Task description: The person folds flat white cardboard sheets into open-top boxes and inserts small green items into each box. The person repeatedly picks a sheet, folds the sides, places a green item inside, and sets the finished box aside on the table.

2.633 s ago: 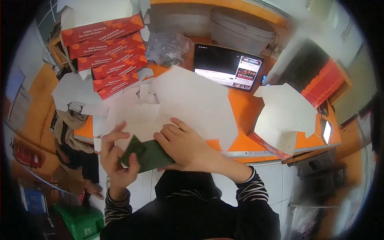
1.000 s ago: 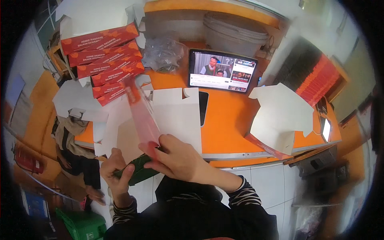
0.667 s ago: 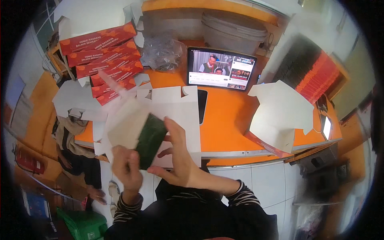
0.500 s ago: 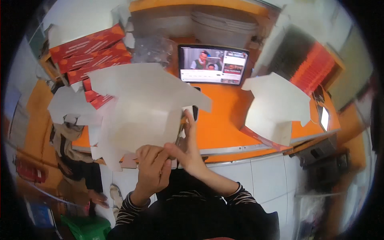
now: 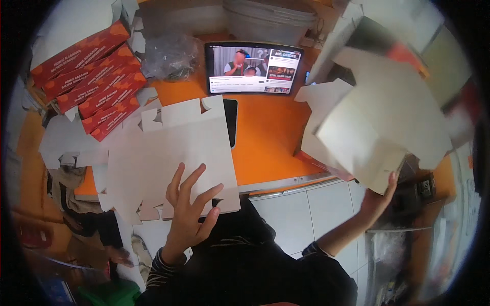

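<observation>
My left hand (image 5: 191, 206), fingers spread, is over the near edge of flat white cardboard box blanks (image 5: 171, 143) stacked at the table's left. Their edges have cut-out notches and tabs. Off to the right, my right hand (image 5: 378, 203) grips the lower corner of a partly folded cardboard box (image 5: 403, 109), its pale inside facing up. That box is tilted over another open cardboard box (image 5: 312, 135), covering much of it.
Red folded boxes (image 5: 97, 76) are piled at the far left. A tablet (image 5: 255, 69) stands at the back of the orange table (image 5: 265, 137), near a clear plastic bag (image 5: 172, 57). A dark phone (image 5: 231, 122) lies beside the blanks. Another person's foot (image 5: 120, 255) shows at lower left.
My right hand has carried the folded box from the left side to the right, over the other box. My left hand has let go and spread its fingers; the flat blanks are uncovered.
</observation>
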Motion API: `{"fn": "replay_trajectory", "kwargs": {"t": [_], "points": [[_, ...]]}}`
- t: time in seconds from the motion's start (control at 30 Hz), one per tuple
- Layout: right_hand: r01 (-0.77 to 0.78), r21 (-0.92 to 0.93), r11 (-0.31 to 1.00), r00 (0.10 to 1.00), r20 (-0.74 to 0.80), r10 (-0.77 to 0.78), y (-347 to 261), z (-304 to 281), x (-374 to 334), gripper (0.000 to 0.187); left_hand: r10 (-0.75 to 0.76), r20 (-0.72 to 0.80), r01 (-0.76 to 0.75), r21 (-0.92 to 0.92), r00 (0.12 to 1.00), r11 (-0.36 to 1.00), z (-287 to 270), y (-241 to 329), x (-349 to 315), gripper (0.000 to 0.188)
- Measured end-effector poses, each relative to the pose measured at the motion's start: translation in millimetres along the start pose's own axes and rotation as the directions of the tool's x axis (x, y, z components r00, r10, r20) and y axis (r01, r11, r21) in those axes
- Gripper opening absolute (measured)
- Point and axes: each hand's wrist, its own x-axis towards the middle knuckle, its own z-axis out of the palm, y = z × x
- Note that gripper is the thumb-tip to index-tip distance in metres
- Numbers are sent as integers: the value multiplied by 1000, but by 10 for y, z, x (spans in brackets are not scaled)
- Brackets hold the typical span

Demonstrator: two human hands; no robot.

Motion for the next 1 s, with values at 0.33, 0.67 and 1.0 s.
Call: {"fn": "replay_trajectory", "kwargs": {"t": [0.33, 0.67, 1.0], "points": [[-34, -614, 789, 990, 90, 113, -40, -316, 509, 54, 62, 408, -47, -47, 911, 998, -354, -279, -84, 43], [628, -533, 568, 761, 264, -593, 150, 524, -224, 30, 0, 388, 0, 0, 922, 1000, -588, -496, -201, 28], [517, 29, 856, 23, 999, -48, 525, 1349, -1238, 35, -69, 336, 79, -15, 939, 997, -614, -549, -25, 10]]}}
